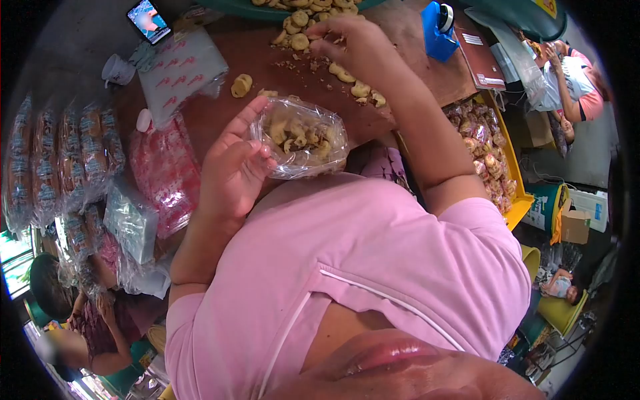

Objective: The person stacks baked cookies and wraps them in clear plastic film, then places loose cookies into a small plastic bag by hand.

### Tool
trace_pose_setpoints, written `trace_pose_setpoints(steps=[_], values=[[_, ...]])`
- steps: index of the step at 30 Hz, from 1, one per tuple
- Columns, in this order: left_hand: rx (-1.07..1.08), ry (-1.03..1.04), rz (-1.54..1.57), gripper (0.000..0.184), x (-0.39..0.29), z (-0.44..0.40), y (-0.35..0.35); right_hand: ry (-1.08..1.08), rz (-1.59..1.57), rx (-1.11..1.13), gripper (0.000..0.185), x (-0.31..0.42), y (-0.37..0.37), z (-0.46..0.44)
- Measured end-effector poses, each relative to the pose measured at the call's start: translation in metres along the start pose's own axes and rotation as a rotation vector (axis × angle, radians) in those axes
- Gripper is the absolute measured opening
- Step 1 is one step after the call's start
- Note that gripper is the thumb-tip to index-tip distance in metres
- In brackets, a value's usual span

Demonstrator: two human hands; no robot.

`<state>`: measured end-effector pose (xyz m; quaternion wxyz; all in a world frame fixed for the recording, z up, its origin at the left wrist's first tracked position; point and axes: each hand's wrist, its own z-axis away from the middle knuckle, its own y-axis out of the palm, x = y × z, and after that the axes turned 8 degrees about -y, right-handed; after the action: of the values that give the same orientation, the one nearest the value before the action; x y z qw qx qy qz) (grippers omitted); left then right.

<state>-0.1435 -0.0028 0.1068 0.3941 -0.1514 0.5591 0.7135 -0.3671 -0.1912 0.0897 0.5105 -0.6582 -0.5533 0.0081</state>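
Observation:
A clear plastic bag, partly filled with small golden-brown baked pieces, sits in my left hand. The thumb and fingers of that hand are around the bag's left side. My right hand is over the far part of the brown table, beside a heap of round baked pieces. Its thumb and fingers are apart, and I see nothing between them. Loose baked pieces and crumbs lie under my right wrist. A single ring-like piece rests left of the bag.
A green basin stands at the far edge. Right of it are a blue tape dispenser and a yellow crate of filled bags. Printed plastic bags, a phone and wrapped loaves are leftward. Other people sit nearby.

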Motion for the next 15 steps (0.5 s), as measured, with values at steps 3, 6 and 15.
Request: trace_pose_setpoints(steps=[3, 6, 15], values=[[0.02, 0.01, -0.001, 0.068, 0.0, 0.001, -0.004, 0.258, 0.335, 0.309, 0.034, -0.066, 0.008, -0.006], [-0.01, 0.006, 0.01, 0.069, 0.001, 0.005, -0.006, 0.252, 0.332, 0.332, 0.034, -0.1, 0.027, 0.01], [0.021, 0.011, -0.013, 0.067, 0.001, 0.002, -0.004, 0.284, 0.314, 0.339, 0.034, -0.105, 0.046, 0.001]])
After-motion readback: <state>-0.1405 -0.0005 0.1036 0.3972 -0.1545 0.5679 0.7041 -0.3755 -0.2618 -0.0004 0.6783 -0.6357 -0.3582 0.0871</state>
